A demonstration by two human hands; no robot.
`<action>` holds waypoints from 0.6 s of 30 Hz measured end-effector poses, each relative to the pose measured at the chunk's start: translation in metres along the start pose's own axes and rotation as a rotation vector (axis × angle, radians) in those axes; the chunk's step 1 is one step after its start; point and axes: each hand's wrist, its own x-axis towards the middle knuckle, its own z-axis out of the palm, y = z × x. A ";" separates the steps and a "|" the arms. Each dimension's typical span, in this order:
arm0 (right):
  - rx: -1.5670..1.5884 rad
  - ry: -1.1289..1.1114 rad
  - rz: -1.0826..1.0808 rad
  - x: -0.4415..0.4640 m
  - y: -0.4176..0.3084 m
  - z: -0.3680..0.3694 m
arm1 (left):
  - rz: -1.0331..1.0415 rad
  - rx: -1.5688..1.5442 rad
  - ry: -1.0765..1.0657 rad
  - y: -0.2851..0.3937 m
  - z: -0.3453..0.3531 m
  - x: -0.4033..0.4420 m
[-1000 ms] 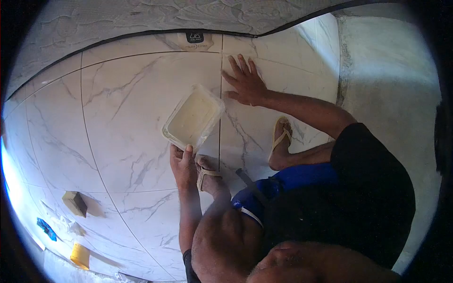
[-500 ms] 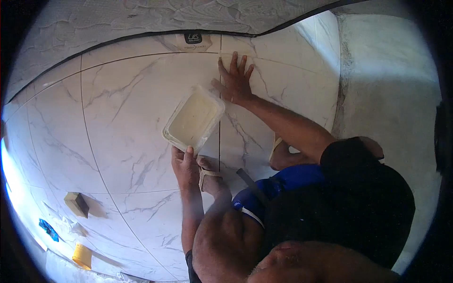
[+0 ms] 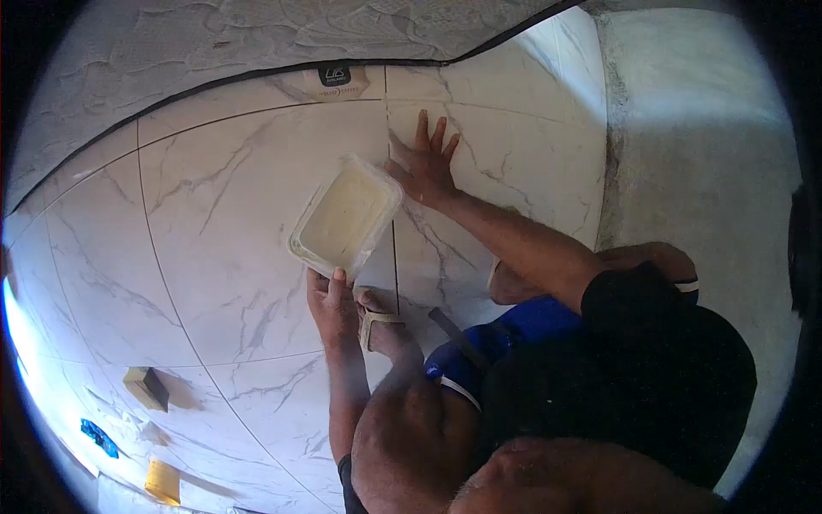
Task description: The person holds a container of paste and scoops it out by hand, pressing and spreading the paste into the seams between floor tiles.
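A translucent rectangular tub (image 3: 347,216) with pale contents is tilted above the marble-patterned tile floor (image 3: 257,317). My left hand (image 3: 334,304) grips its near edge, the thumb on the rim and the other fingers partly hidden. To the right of the tub's far corner, my right hand (image 3: 428,167) has its fingers spread over the tiles near a joint line and holds nothing. Whether its palm touches the floor I cannot tell.
A patterned mattress (image 3: 257,38) with a dark edge lies along the top. At the lower left are a sponge-like block (image 3: 146,389), a blue crumpled piece (image 3: 100,438) and a yellow cup (image 3: 163,481). Rough concrete (image 3: 685,171) runs along the right. My sandalled foot (image 3: 381,330) is near the tub.
My right hand has shifted left across the tiles, then slightly nearer to me, and is now close to the tub. My left hand keeps its grip. The view has shifted a little.
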 end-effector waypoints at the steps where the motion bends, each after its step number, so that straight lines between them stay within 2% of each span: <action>1: -0.020 -0.045 0.001 -0.002 -0.001 -0.008 | 0.004 -0.036 -0.011 -0.001 -0.002 0.001; 2: -0.041 -0.087 0.002 -0.002 -0.001 -0.014 | 0.011 -0.074 -0.023 -0.002 -0.003 0.002; 8: -0.272 0.199 -0.198 0.030 0.026 -0.017 | 0.019 -0.051 0.000 0.000 -0.005 -0.001; 11: -0.298 0.170 -0.259 0.036 0.026 -0.027 | 0.027 -0.074 0.009 -0.002 -0.002 -0.003; 18: -0.273 0.082 -0.206 0.029 0.017 -0.017 | 0.002 -0.052 0.032 -0.005 0.004 -0.005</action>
